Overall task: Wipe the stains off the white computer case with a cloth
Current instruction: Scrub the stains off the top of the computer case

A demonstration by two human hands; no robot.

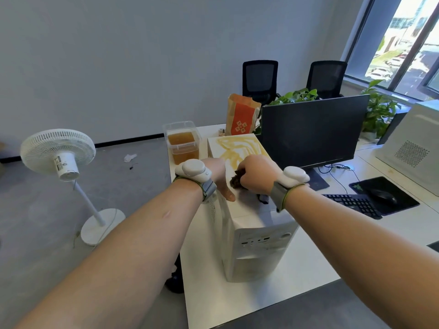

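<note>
A white computer case (247, 224) stands upright on the white desk, its top face smeared with yellow-brown stains (240, 148) over the far half. My right hand (257, 173) grips a dark, stained cloth (236, 180) bunched against the case top, near the edge of the stains. My left hand (217, 176) rests on the left top edge of the case, thumb down on the top face, steadying it. Both wrists carry white trackers on grey straps.
A clear tub of brownish liquid (183, 144) and an orange paper bag (242, 115) stand beyond the case. A black monitor (311, 129), keyboard (356, 204) and mouse on a pad (384, 197) lie to the right. A white pedestal fan (59, 155) stands on the floor at left.
</note>
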